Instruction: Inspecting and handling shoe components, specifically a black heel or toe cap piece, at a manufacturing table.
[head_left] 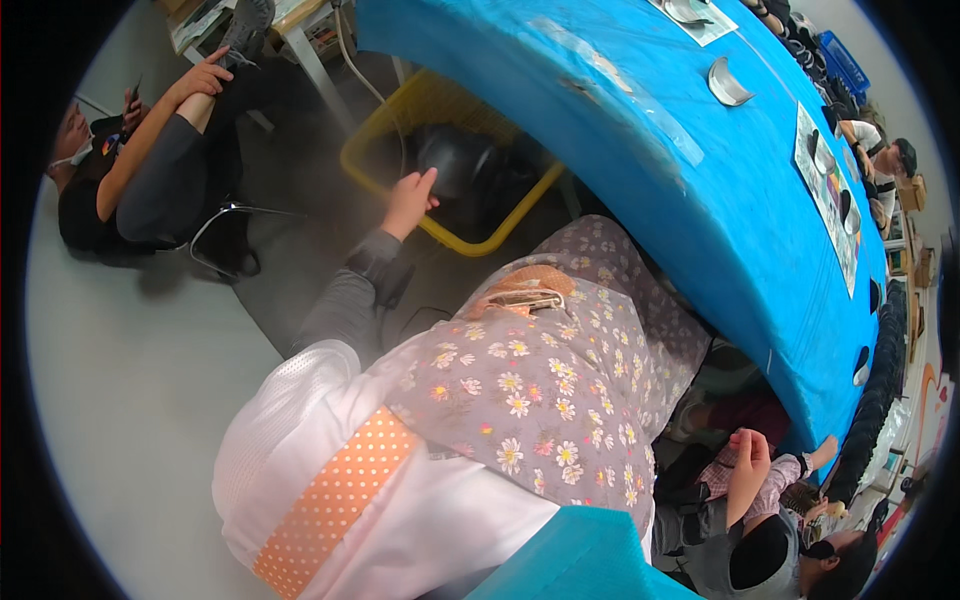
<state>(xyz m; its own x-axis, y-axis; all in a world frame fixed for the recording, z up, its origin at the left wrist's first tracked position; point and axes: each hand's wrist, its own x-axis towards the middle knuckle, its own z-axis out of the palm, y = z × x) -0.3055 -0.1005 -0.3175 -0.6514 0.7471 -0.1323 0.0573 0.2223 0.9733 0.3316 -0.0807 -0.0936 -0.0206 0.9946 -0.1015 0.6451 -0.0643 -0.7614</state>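
Observation:
My left hand point(408, 205), in a dark grey sleeve, is over the near rim of a yellow plastic basket point(483, 245). Its fingers curl in, one digit sticks out, and nothing shows in the grip. Black smooth pieces point(455, 165) lie in the basket, too dark to make out in detail. My right hand does not show. A floral apron point(560, 400) covers my front, with an orange pocket point(545, 280) that has a pale, flat item at its opening.
A blue-covered table point(640, 150) curves along the right, bearing curved metallic pieces point(728, 83) and printed sheets point(835, 220). A person point(150, 180) sits at the far left. Another person point(745, 550), at lower right, holds up a hand point(748, 475). Someone else point(885, 165) is across the table.

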